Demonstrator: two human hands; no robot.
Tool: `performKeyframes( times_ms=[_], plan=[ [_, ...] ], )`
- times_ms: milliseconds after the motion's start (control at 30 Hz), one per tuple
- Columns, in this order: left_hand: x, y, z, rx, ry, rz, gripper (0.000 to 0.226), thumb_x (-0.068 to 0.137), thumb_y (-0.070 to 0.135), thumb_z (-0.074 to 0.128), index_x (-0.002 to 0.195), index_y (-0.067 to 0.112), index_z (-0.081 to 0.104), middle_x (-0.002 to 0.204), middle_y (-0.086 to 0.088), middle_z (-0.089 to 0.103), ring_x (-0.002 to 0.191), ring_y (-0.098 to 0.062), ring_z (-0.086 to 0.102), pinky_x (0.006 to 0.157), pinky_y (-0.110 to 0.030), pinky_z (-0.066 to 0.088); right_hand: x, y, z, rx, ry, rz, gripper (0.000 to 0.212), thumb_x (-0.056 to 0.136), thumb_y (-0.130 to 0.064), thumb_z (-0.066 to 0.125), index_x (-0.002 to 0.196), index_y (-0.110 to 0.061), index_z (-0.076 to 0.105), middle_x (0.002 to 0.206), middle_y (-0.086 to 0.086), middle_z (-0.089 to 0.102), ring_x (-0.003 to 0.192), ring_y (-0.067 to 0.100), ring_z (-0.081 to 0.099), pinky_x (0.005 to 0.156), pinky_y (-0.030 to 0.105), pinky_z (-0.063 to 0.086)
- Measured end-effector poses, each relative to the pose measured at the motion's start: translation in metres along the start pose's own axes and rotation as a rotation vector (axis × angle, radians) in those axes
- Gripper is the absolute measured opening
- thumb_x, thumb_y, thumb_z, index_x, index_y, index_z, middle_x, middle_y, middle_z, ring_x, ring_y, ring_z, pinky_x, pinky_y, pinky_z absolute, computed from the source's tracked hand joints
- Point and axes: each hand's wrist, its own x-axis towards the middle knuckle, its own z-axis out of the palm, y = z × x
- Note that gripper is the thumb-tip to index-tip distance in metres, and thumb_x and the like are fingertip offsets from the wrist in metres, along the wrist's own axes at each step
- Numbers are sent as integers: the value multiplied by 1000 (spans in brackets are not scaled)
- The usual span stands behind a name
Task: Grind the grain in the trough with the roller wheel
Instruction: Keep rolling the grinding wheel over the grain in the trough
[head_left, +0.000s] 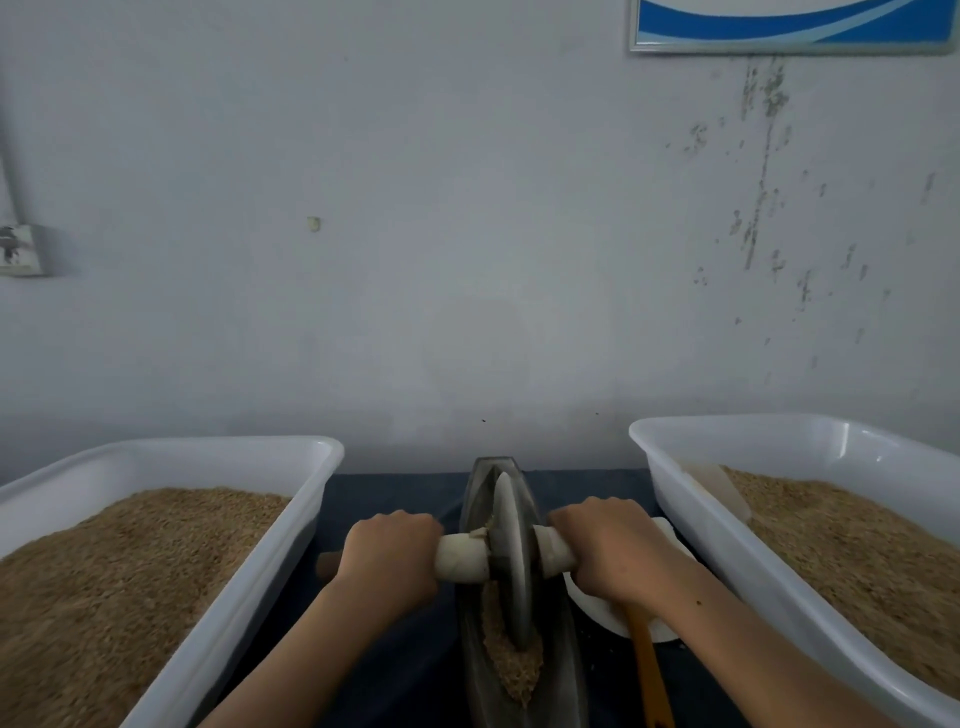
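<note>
- Grey metal makes up the long trough (563, 670) lying on the dark cloth (415, 654) right in front of you.
- Brown grain (511, 662) sits piled inside it, near your end.
- Your roller wheel (511, 561) stands upright in the trough, its edge down in the grain.
- Your left hand (389, 553) has its fingers curled tight round the left handle (462, 558).
- Your right hand (610, 551) grips the handle's right end the same way.
- White tubs (218, 613) of grain sit on both sides.
</note>
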Motion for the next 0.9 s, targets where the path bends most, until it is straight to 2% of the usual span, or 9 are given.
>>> performKeyframes(
  times_ms=[200,400,533,667,900],
  plan=[
    [27,-3,-5,-80,-70,-28,26,83,30,62,108,22,61,102,1,64,91,-16,59,72,-27,39,29,3,1,-19,-41,51,24,86,-14,57,108,-22,58,103,3,64,94,23,61,73,30,37],
    [26,-1,-8,-56,-58,-7,23,86,28,58,108,20,60,103,0,64,93,-17,59,73,-27,39,21,3,3,8,-20,66,23,86,-16,56,108,-23,57,104,3,65,95,23,62,76,31,41],
    [9,1,-2,-36,-14,-11,30,86,30,60,115,25,57,109,2,63,98,-16,59,74,-27,37,3,-1,5,23,56,40,19,86,-17,55,104,-24,54,100,1,64,91,22,60,71,29,34],
    [-4,1,4,-35,24,-18,29,87,31,59,115,25,54,111,3,61,100,-14,58,75,-26,35,-7,-4,3,23,59,17,23,87,-20,57,109,-26,53,102,0,64,92,21,60,73,29,34],
    [5,0,2,-75,-23,-30,25,87,29,58,111,24,57,106,2,63,97,-15,59,79,-28,41,7,-5,2,-37,39,55,24,89,-14,53,111,-22,54,108,4,63,100,25,60,74,31,32]
  ],
)
